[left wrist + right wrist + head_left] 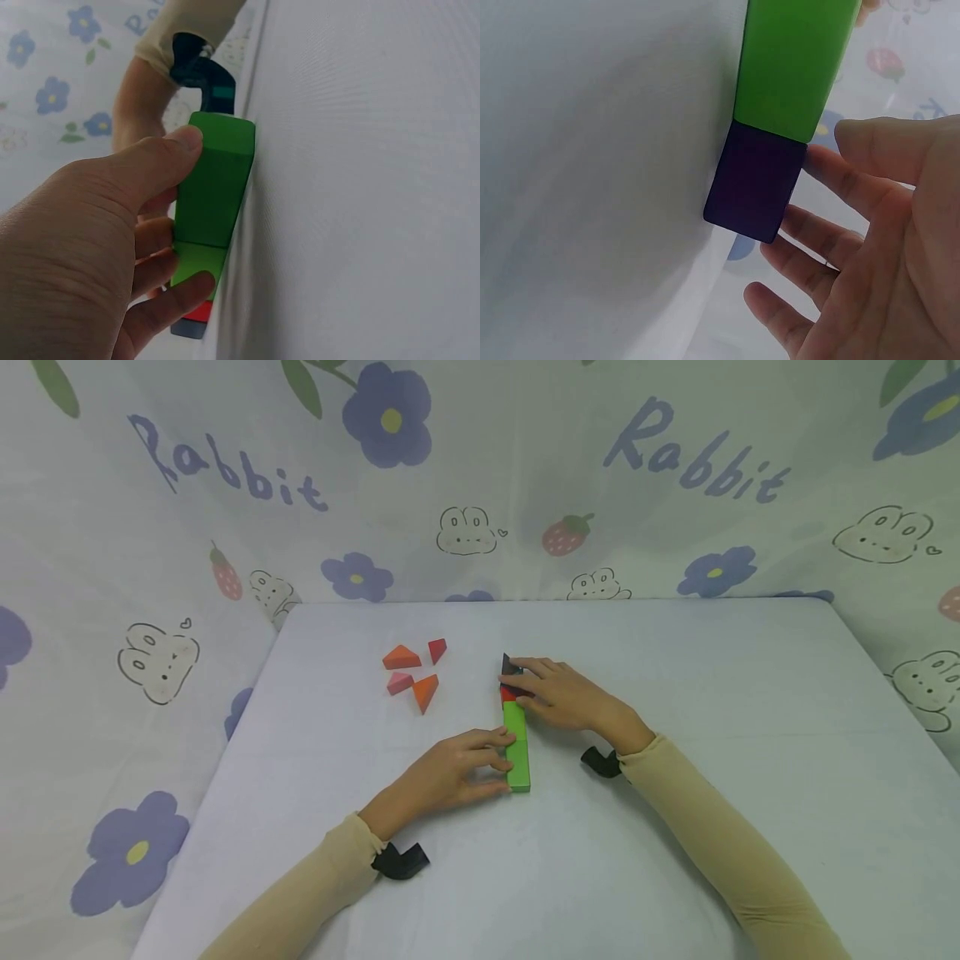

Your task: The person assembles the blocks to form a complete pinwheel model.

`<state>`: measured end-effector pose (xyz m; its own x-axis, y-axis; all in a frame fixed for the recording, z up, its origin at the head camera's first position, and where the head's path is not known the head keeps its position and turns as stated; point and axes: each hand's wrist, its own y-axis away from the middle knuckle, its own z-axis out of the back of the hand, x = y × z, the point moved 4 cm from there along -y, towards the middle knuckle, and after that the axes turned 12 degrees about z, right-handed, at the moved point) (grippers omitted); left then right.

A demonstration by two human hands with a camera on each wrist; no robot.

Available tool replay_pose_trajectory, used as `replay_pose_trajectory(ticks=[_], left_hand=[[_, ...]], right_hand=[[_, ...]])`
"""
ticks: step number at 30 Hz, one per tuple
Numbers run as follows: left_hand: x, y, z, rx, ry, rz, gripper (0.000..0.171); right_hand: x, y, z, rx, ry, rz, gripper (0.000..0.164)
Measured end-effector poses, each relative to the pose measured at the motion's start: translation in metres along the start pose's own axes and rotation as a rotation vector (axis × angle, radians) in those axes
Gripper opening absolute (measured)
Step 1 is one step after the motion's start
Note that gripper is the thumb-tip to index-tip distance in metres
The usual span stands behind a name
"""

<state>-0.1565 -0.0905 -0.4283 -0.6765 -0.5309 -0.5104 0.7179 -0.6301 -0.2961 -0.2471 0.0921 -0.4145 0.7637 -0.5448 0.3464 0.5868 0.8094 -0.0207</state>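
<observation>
Two green blocks (516,747) lie end to end on the table, forming a narrow line that points away from me. Beyond them come a red block (508,694), a dark purple block (756,181) and a dark grey pointed block (510,665). My left hand (453,770) rests its thumb and fingertips along the left side of the green blocks, thumb close to the near end. From the right, my right hand (566,695) reaches over the far end with spread, fairly straight fingers, partly hiding the red and dark pieces. Its fingertips are right at the purple block's side.
Left of the line, on the white table (322,727), lie loose blocks: two orange triangles (402,657), a small red piece (437,650) and a pink piece (400,683). Black curved pieces (401,862) show at both sleeve cuffs. A patterned curtain (517,468) surrounds the table's back and sides.
</observation>
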Motion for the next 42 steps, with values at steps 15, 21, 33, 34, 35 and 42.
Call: replay_pose_trajectory(ticks=[15,21,33,34,35,42], left_hand=[[0.001,-0.001,0.001,-0.007,-0.001,-0.027,0.024],[0.001,-0.001,0.001,-0.001,0.001,-0.017,0.023],[-0.001,-0.007,0.007,0.018,-0.023,-0.045,0.024],[0.0,-0.008,0.009,0.021,-0.029,-0.038,0.025],[0.0,-0.008,0.011,0.019,-0.034,-0.031,0.027],[0.036,-0.017,0.04,-0.05,-0.144,0.129,0.034]], right_hand=[[-0.002,0.001,0.003,-0.015,-0.005,0.033,0.046],[-0.001,0.001,0.002,-0.004,-0.004,0.03,0.046],[-0.004,0.001,0.002,-0.015,-0.003,0.004,0.049],[-0.004,0.001,0.002,-0.014,-0.005,0.002,0.049],[-0.004,0.001,0.002,-0.015,-0.004,0.002,0.049],[-0.002,0.002,0.0,-0.044,-0.011,0.044,0.052]])
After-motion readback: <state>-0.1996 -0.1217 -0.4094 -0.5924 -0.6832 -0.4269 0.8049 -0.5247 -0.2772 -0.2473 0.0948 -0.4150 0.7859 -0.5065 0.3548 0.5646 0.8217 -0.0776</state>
